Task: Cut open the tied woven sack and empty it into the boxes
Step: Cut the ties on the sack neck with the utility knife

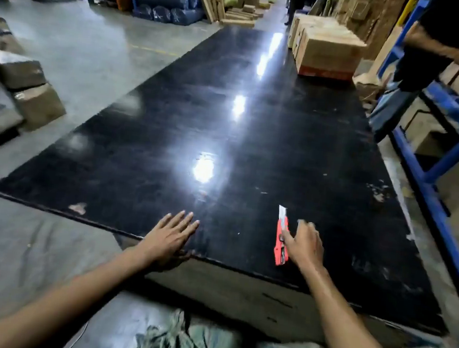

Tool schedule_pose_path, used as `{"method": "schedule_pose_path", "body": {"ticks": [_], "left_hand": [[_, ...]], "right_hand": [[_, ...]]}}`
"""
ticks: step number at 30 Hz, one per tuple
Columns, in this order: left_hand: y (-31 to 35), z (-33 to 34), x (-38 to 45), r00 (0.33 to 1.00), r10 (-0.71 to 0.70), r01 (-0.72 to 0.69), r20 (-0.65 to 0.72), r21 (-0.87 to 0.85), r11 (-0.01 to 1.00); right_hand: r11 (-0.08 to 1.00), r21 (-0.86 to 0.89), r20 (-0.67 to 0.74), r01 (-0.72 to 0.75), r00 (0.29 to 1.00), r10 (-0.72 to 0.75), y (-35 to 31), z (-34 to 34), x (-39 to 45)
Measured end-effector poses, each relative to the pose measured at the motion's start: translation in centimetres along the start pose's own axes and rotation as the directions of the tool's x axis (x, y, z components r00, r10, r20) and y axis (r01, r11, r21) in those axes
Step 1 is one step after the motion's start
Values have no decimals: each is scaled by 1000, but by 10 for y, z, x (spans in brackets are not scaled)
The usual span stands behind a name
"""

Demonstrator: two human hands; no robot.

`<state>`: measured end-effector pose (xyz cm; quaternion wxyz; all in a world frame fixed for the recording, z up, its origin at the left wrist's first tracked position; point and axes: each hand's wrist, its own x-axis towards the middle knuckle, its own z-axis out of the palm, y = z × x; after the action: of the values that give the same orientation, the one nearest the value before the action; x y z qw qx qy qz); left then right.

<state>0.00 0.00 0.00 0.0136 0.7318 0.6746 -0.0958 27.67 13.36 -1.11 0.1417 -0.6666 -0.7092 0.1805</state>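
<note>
A red utility knife with its blade out lies on the near edge of the long black table. My right hand rests on the knife's handle, fingers curled around it. My left hand lies flat and open on the table's near edge, to the left of the knife. The greenish woven sack sits crumpled on the floor below me, between my forearms. Closed cardboard boxes stand at the table's far right end.
Blue metal racking runs along the right side, and a person stands beside it. More cardboard boxes are stacked on the floor at left. Rolls and bags fill the far background.
</note>
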Motion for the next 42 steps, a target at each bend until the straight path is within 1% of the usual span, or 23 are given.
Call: {"method": "schedule_pose_path", "body": {"ticks": [1, 2, 3, 4, 8, 11, 12, 13, 14, 15, 16, 17, 18, 20, 24, 26, 29, 32, 34, 37, 39, 40, 42], "left_hand": [[0, 16, 3, 998, -19, 22, 66, -53, 998], [2, 24, 2, 979, -29, 50, 204, -97, 994], [3, 35, 0, 953, -39, 73, 302, -105, 992], [3, 40, -2, 932, -49, 97, 359, -116, 988], [4, 48, -1, 932, -36, 110, 360, -186, 976], [0, 50, -2, 936, -21, 122, 352, -268, 956], [0, 50, -5, 939, -14, 127, 342, -310, 942], [2, 51, -9, 952, -24, 138, 306, -358, 923], [5, 50, -12, 971, -49, 145, 233, -413, 899], [10, 52, -20, 989, -73, 125, 128, -472, 873], [13, 58, -33, 997, -70, 79, 37, -517, 852], [17, 67, -47, 997, -68, 45, -21, -549, 835], [20, 80, -62, 997, -62, 28, -39, -573, 819], [24, 117, -93, 1000, -17, 20, 11, -613, 790], [14, 193, -132, 966, 38, 156, 254, -699, 698], [12, 231, -151, 943, 29, 241, 331, -743, 624], [19, 287, -183, 897, -22, 398, 441, -785, 475], [39, 346, -195, 857, -39, 485, 514, -777, 401], [55, 386, -189, 854, -34, 495, 519, -789, 364], [80, 456, -168, 891, -45, 434, 452, -820, 374], [96, 495, -146, 897, -55, 430, 439, -833, 349], [103, 520, -133, 884, -60, 456, 463, -830, 320], [118, 567, -99, 841, -104, 540, 530, -821, 186]], "right_hand": [[997, 46, 11, -69, 998, 69, 3, 9, 2], [989, 87, -6, -121, 992, 122, 5, 17, 2], [984, 112, -15, -139, 990, 142, 6, 25, 2], [979, 130, -15, -160, 987, 163, 6, 31, -1], [949, 221, -9, -226, 972, 234, 5, 40, 4], [932, 241, 96, -270, 962, 254, 5, 41, 7], [917, 285, 130, -277, 960, 250, 2, 41, -1], [868, 403, 174, -291, 955, 240, 0, 39, -8], [775, 552, 223, -308, 950, 219, -2, 34, -15], [659, 677, 266, -329, 943, 198, -5, 29, -28], [544, 765, 293, -344, 939, 181, -9, 28, -46], [464, 818, 295, -341, 940, 171, -11, 30, -64], [416, 849, 278, -327, 944, 176, -12, 33, -82], [371, 877, 235, -305, 946, 222, -12, 46, -123], [297, 905, 199, -305, 920, 337, -4, 98, -203], [298, 897, 201, -327, 902, 383, 6, 141, -236], [340, 834, 242, -435, 841, 483, 33, 219, -279], [369, 763, 317, -531, 805, 502, 66, 297, -313], [389, 739, 330, -550, 799, 502, 85, 344, -324], [431, 701, 311, -568, 787, 533, 124, 413, -324], [523, 653, 272, -547, 815, 512, 151, 450, -315], [572, 639, 247, -515, 841, 482, 167, 467, -309], [677, 594, 189, -435, 893, 408, 194, 495, -288]]}}
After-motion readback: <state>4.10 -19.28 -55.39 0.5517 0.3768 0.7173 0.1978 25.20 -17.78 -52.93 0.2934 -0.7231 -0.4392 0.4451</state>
